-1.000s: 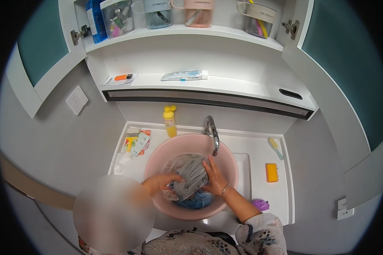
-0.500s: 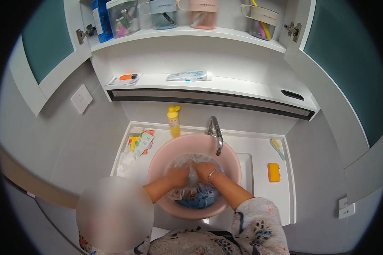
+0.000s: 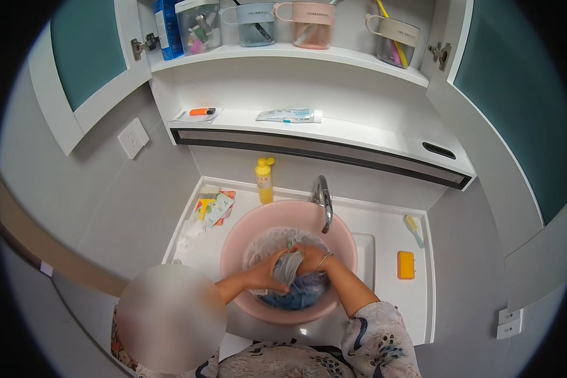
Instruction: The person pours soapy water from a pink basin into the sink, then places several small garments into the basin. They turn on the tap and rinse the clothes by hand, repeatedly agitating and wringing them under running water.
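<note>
Both hands are down in a pink basin [image 3: 232, 242] of soapy water with wet laundry. My left hand [image 3: 264, 273] is wrapped round the left side of a bunched grey wet cloth [image 3: 287, 267]. On its other side, my right hand [image 3: 309, 257], with a bracelet at the wrist, has its fingers curled against the same cloth. Below the hands a blue garment [image 3: 299, 298] lies in the water. Pale suds float at the back of the basin. A chrome faucet [image 3: 324, 205] hangs over the rear rim.
A yellow bottle [image 3: 264, 183] stands behind the basin. Small packets [image 3: 218, 209] lie left of it. On the right are a brush [image 3: 414, 230] and an orange-yellow sponge [image 3: 406, 265]. Above, a shelf holds a toothpaste tube [image 3: 289, 116], under cups [image 3: 312, 26]. Cabinet doors hang open both sides.
The grey cloth has come up into view between the hands. My left hand has turned and opened wider round it. The whole view has shifted slightly.
</note>
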Action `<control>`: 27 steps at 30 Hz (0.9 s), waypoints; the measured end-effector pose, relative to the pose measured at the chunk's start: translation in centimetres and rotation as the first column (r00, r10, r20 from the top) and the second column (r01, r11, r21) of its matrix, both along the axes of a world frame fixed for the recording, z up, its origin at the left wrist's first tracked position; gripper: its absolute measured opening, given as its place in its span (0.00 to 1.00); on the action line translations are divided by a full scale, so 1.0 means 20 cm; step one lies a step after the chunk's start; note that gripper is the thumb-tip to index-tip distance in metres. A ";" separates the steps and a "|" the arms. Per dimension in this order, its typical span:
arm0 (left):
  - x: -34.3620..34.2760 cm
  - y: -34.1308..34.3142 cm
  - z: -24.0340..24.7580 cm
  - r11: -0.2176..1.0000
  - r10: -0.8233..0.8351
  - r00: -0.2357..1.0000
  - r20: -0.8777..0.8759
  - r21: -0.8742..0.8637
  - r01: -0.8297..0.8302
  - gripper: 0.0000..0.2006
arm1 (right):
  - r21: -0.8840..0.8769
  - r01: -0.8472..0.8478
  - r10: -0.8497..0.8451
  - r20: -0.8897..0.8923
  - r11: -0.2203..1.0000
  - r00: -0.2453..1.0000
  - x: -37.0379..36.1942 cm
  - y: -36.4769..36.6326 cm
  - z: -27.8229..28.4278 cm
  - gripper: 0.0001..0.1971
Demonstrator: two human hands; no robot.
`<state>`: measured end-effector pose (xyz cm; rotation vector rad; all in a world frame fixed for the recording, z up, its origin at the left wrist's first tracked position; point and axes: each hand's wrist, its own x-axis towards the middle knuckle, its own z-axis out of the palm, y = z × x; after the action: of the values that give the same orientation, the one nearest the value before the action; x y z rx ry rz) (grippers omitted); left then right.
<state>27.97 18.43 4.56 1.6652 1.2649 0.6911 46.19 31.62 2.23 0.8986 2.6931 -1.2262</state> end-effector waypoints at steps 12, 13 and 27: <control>-0.04 -0.16 -0.20 0.781 0.562 0.086 0.823 -0.562 0.272 0.35 | 0.296 0.143 0.027 -0.504 0.944 0.863 0.19 -0.15 0.31 0.47; -0.04 -0.16 -0.21 0.786 0.544 0.064 0.837 -0.535 0.310 0.35 | 0.459 0.117 0.140 -0.488 0.881 0.861 0.22 -0.17 0.35 0.46; -0.11 0.03 0.26 0.940 -0.114 0.986 0.122 -0.307 0.147 0.49 | 0.701 -0.266 0.230 0.148 0.662 0.962 0.08 -0.21 0.60 0.29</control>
<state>25.78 18.97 9.68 1.4168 1.1152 0.4591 47.86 27.35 14.17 0.5238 3.1303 -0.0426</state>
